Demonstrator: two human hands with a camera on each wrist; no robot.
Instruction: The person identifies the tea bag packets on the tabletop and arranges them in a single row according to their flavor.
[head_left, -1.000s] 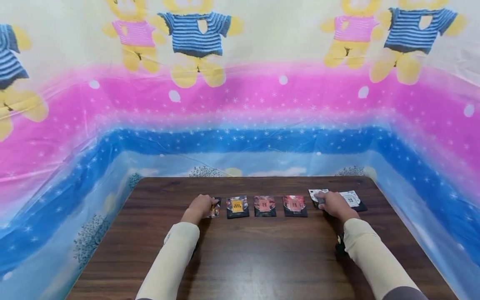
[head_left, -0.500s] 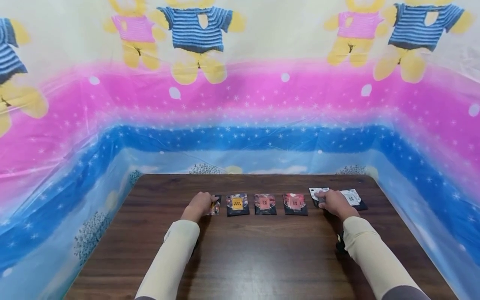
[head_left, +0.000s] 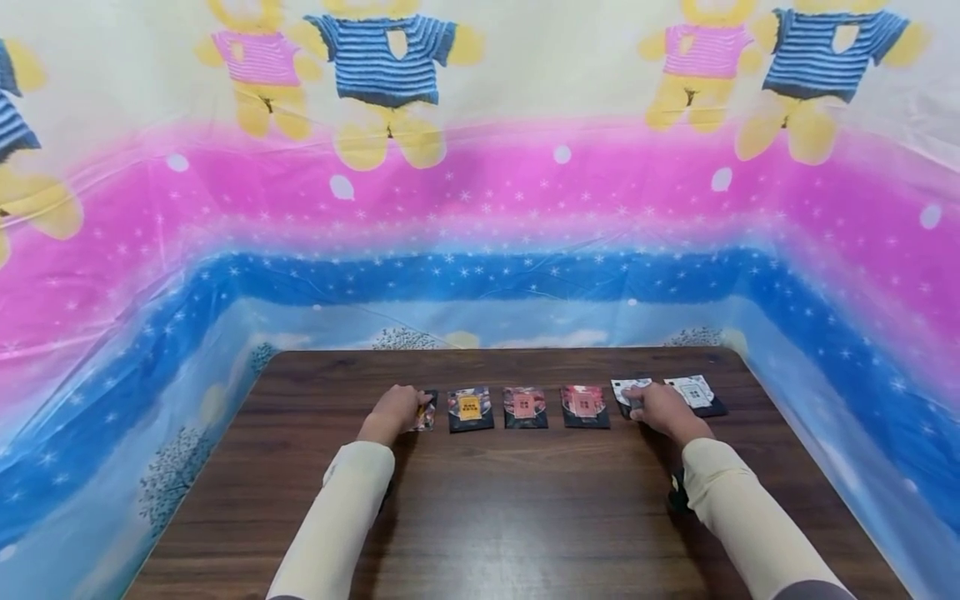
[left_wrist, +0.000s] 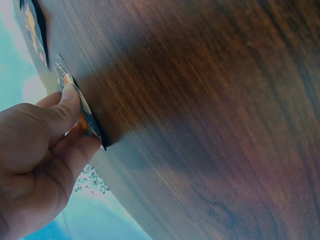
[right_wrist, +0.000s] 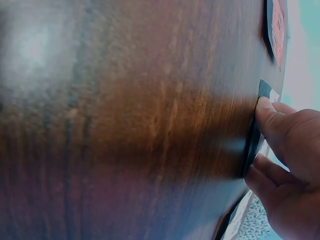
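In the head view, several small flat food packets lie in a row across the brown table [head_left: 517, 508]. At the row's left end my left hand [head_left: 397, 410] holds a dark packet with a colourful print [left_wrist: 85, 117] by its edges; the hand covers much of it. Thumb and fingers of my right hand [head_left: 666, 408] grip a black-and-white packet [head_left: 622, 389], partly hidden. Between the hands are a packet with a yellow label [head_left: 469, 409] and two with pinkish-red labels, one left [head_left: 524, 407] and one right [head_left: 584, 406].
Another black-and-white packet [head_left: 696, 392] lies tilted just beyond my right hand, at the row's right end. The table's far edge runs close behind the row. A printed cloth curtain [head_left: 480, 192] hangs round the back and sides.
The packet in my right hand has shifted slightly toward me, closer to level with the row. My left hand stays at its packet. The head view has tilted a little.
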